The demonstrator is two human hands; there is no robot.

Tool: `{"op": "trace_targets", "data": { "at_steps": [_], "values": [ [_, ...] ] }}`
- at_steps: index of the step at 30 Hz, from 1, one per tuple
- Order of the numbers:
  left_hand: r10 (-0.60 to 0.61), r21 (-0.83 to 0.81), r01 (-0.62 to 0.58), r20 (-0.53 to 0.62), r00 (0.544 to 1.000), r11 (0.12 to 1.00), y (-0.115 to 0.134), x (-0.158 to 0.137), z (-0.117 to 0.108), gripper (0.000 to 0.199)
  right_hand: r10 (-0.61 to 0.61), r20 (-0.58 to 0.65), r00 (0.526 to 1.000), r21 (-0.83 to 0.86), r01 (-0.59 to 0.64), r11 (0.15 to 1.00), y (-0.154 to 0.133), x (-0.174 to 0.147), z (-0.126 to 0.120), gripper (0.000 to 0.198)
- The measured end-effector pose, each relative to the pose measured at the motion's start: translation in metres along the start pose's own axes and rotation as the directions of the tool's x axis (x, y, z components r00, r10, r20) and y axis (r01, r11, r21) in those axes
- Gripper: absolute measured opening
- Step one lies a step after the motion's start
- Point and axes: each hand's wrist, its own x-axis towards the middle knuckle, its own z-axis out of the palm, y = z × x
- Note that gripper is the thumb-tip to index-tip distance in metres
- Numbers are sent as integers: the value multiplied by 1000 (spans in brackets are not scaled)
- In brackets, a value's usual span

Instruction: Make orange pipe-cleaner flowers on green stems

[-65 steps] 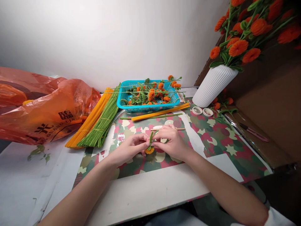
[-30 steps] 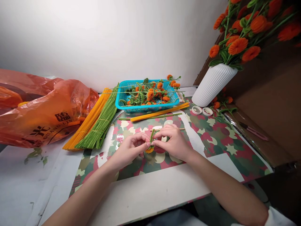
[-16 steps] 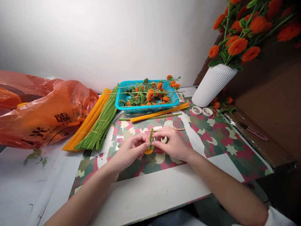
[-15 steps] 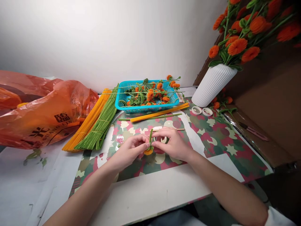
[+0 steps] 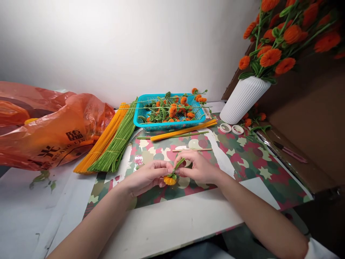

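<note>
Between my two hands is a small yellow-orange pipe-cleaner flower (image 5: 170, 180), its head hanging downward and its green fuzzy stem (image 5: 179, 163) slanting up to the right. My left hand (image 5: 151, 175) is closed, thumb and forefinger pinching the base of the flower from the left. From the other side my right hand (image 5: 196, 167) pinches the green part just above the flower head, fingers curled. Under both hands lies the patterned mat (image 5: 156, 196). A thin wooden stick (image 5: 203, 149) lies just beyond the right fingers.
A blue basket (image 5: 169, 126) of orange flowers stands at the back, with yellow pipe cleaners (image 5: 183, 130) before it. Yellow (image 5: 101, 144) and green bundles (image 5: 114, 144) lie left, beside a red plastic bag (image 5: 59, 133). At right are a white vase (image 5: 244, 99), tape rolls (image 5: 237, 129) and a pink-handled cutter (image 5: 291, 151).
The green stem has tipped from nearly upright to slanting right. The flower head has dropped slightly and shows more, and both hands have shifted a little lower.
</note>
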Motion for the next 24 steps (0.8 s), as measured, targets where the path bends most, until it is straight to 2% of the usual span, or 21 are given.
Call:
{"op": "trace_targets", "data": {
  "at_steps": [4,7,9,13,16,19,24],
  "values": [
    [208,56,-203,-110,972,978,-2,1,6,24,39,-57,998,-145,-47,988,-3,-1,-1,6],
    [359,219,-328,-124,925,919,-3,0,12,23,67,-90,994,-209,-85,974,-6,-1,-1,7],
    [450,369,-380,-124,884,848,-5,0,16,19,81,-94,992,-241,-101,965,-7,-1,0,8],
    [554,634,-346,-157,818,691,-9,0,19,9,74,-79,994,-301,-95,949,-8,0,4,11],
    [590,732,-290,-185,786,616,-11,0,21,3,67,-77,995,-323,-89,942,-7,1,6,12],
    [557,702,-273,-209,804,658,-9,-2,21,5,46,-85,995,-324,-71,943,-6,0,6,11],
    [380,438,-260,-213,900,861,2,-5,18,14,-26,-78,997,-278,4,961,-5,0,4,10]
  ]
}}
